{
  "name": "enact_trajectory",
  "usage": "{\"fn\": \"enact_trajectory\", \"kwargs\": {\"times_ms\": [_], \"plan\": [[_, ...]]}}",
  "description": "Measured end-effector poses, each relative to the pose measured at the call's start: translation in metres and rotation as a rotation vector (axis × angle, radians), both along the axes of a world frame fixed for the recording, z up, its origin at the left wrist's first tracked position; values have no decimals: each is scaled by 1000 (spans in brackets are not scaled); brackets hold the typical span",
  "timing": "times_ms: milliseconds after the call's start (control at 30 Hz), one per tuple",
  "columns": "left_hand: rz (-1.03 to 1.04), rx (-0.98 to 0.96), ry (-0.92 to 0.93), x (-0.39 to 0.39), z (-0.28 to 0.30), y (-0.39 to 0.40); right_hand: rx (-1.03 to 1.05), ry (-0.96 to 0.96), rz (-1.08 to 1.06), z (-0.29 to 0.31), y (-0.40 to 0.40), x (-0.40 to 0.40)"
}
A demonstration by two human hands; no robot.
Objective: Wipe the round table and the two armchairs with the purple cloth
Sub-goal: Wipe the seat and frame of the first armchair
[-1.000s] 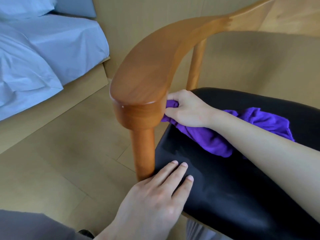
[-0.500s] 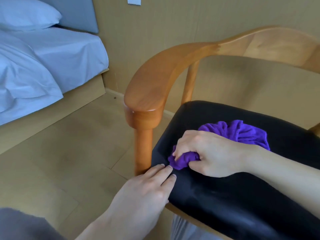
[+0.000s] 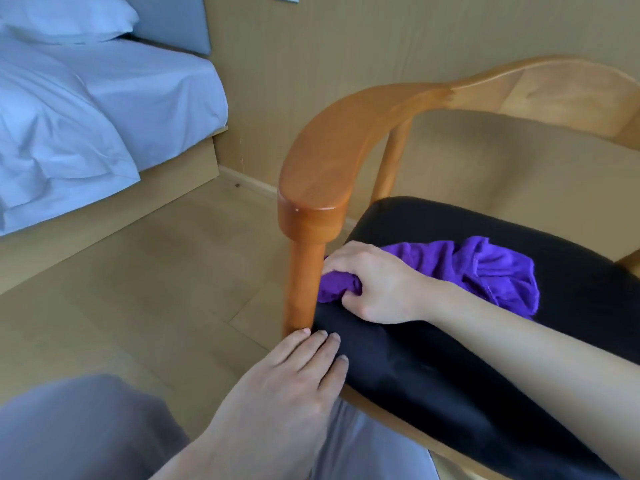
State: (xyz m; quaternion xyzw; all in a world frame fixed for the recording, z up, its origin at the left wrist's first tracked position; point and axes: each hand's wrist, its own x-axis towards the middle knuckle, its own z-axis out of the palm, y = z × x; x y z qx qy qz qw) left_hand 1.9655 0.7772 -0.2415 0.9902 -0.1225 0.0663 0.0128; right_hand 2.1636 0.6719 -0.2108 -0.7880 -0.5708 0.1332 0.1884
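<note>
1. Cloth [image 3: 485, 271], purple and crumpled, lies on the black seat [image 3: 450, 368] of the armchair [image 3: 332, 161]; one bunched end sits at the seat's front left corner, and the rest trails toward the back right of the cushion
2. Right hand [image 3: 377, 285] grips that bunched end, fingers curled round the fabric and thumb tucked under it, pressing it onto the seat just beside the front leg [image 3: 304, 285]
3. Cloth end in that hand touches, or nearly touches, the leg; the leg is motion-blurred, so I cannot tell which
4. Right forearm [image 3: 536, 341] crosses the seat from the lower right, bare, passing over the front part of the cushion
5. Left hand [image 3: 287, 386] rests flat on the seat's front corner, fingers straight and close together, holding nothing; its fingertips [image 3: 304, 332] reach the base of the leg where it meets the cushion
6. Armrest [image 3: 322, 168], broad and glossy orange-brown wood, curves up from the leg top and runs back into the paler backrest [image 3: 554, 95] at upper right
7. Bed [image 3: 86, 109] with pale blue sheets and a pillow [image 3: 65, 15] stands at upper left, well apart from the chair, on a light wooden base
8. Floor [image 3: 138, 289] is light wood; the wall [image 3: 346, 46] behind the chair is a matching tan
9. Grey clothing [image 3: 69, 431] of the person fills the lower left corner
</note>
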Motion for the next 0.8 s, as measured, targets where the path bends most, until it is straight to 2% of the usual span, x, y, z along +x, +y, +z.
{"fn": "enact_trajectory", "kwargs": {"times_ms": [133,267,400,467,533,600,700,800], "plan": [[10,49,-1,-4,-15,-5,-23,38,82,10,-17,-2],[15,33,-95,2,-12,-8,-159,213,61,33,-21,13],[24,40,-135,7,-15,-12,64,241,-112,33,17,30],[46,57,-140,8,-16,-12,19,147,-122,19,39,26],[61,66,-104,8,-12,-15,-36,33,-80,3,45,15],[54,98,-84,7,-10,-16,-30,10,-3,-2,37,3],[69,99,-27,9,-8,-17,-32,88,156,6,14,-10],[95,79,-20,8,-12,-19,-105,248,183,21,-2,0]]}}
